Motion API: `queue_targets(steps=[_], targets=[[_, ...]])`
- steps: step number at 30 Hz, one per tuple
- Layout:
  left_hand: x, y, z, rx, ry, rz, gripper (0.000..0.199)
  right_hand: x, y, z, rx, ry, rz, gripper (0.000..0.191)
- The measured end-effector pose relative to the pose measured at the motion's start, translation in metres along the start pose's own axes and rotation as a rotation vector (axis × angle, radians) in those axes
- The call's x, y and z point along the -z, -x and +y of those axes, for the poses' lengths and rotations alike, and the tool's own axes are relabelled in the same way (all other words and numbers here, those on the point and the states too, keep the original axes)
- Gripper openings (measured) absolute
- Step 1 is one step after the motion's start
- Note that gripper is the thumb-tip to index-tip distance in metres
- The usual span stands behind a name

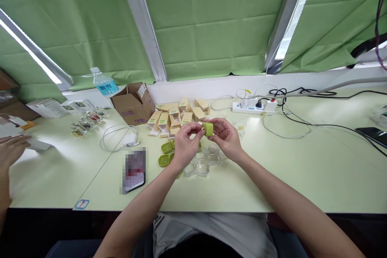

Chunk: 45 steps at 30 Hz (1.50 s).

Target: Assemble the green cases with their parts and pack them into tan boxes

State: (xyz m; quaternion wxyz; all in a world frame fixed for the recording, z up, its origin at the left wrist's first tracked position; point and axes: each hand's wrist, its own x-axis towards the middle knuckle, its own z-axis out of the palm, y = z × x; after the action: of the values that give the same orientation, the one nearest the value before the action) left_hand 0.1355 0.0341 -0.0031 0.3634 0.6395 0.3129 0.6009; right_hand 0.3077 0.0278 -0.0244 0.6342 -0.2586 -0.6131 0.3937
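A small green plastic case (208, 128) is held up over the table between both hands. My left hand (186, 144) pinches its left side between thumb and fingers. From the other side, the thumb and fingers of my right hand (227, 140) close on it. Below and to the left lie several green plastic pieces (164, 160), partly hidden by my left hand. Beneath my hands sit several clear plastic containers (202, 168), and more clear pieces (240, 128) show behind my right hand.
Several small cardboard boxes (175, 117) stand behind my hands beside a brown carton (134, 107). A phone (134, 171) lies left, near a white charger (130, 139). A power strip (254, 107) with cables runs along the back. Another person's hand (13, 149) is at far left.
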Motion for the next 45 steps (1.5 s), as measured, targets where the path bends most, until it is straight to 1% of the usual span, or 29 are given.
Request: queue_targets(steps=[2,4,6,8,11,14,17,20,22,24,26,29,30,31,32,33,34,35,36,37,38,40,42,45], targets=[[-0.001,0.001,0.001,-0.015,-0.020,0.013,0.006,-0.001,0.002,0.001,0.020,0.055,0.006,0.045],[-0.002,0.001,0.002,0.005,-0.006,0.025,0.006,-0.002,0.003,0.001,0.033,0.085,0.023,0.043],[0.000,-0.001,0.002,0.070,0.036,0.030,0.010,-0.002,0.004,0.001,0.040,0.102,0.058,0.042],[0.002,-0.004,0.000,0.168,0.083,0.021,0.015,-0.002,0.003,0.000,0.044,0.117,0.086,0.042],[0.005,-0.009,-0.004,0.301,0.143,-0.009,0.025,-0.002,0.002,-0.001,0.048,0.146,0.086,0.041],[0.008,-0.011,-0.006,0.369,0.200,-0.048,0.034,-0.001,0.002,-0.001,0.062,0.209,0.079,0.040],[0.010,-0.012,-0.007,0.378,0.299,-0.102,0.041,0.002,0.002,-0.001,0.099,0.304,0.078,0.038],[0.012,-0.012,-0.008,0.387,0.410,-0.192,0.059,0.004,0.002,-0.003,0.154,0.406,0.076,0.039],[0.012,-0.012,-0.008,0.391,0.438,-0.256,0.067,0.004,0.002,-0.006,0.194,0.475,0.064,0.038],[0.011,-0.012,-0.007,0.383,0.435,-0.280,0.067,0.003,0.002,-0.008,0.218,0.519,0.045,0.037],[0.011,-0.012,-0.006,0.375,0.427,-0.279,0.063,0.004,0.000,-0.010,0.201,0.521,0.020,0.043],[0.013,-0.016,-0.007,0.386,0.461,-0.239,0.059,0.016,-0.007,-0.014,0.120,0.456,0.012,0.059],[0.014,-0.018,-0.009,0.390,0.487,-0.210,0.059,0.023,-0.010,-0.015,0.098,0.435,0.029,0.060],[0.016,-0.020,-0.010,0.394,0.516,-0.177,0.060,0.031,-0.014,-0.015,0.083,0.432,0.057,0.056],[0.018,-0.023,-0.013,0.397,0.545,-0.145,0.060,0.041,-0.018,-0.015,0.081,0.453,0.091,0.048],[0.020,-0.025,-0.015,0.400,0.572,-0.117,0.059,0.050,-0.021,-0.015,0.072,0.510,0.132,0.036],[0.022,-0.027,-0.017,0.405,0.597,-0.096,0.058,0.060,-0.024,-0.014,0.056,0.596,0.156,0.024],[0.024,-0.029,-0.019,0.413,0.619,-0.083,0.056,0.069,-0.026,-0.012,0.030,0.697,0.161,0.018],[0.025,-0.030,-0.020,0.424,0.637,-0.077,0.052,0.076,-0.027,-0.010,-0.007,0.802,0.164,0.016],[0.026,-0.030,-0.021,0.435,0.653,-0.073,0.049,0.081,-0.027,-0.007,-0.049,0.904,0.150,0.016],[0.027,-0.031,-0.021,0.446,0.666,-0.070,0.046,0.084,-0.027,-0.004,-0.089,1.004,0.110,0.017],[0.027,-0.031,-0.021,0.468,0.689,-0.071,0.043,0.083,-0.027,0.001,-0.153,1.190,-0.011,0.021],[0.027,-0.030,-0.019,0.487,0.704,-0.080,0.043,0.076,-0.027,0.004,-0.184,1.334,-0.136,0.024],[0.028,-0.029,-0.017,0.511,0.722,-0.099,0.045,0.059,-0.031,0.007,-0.187,1.429,-0.263,0.028]])
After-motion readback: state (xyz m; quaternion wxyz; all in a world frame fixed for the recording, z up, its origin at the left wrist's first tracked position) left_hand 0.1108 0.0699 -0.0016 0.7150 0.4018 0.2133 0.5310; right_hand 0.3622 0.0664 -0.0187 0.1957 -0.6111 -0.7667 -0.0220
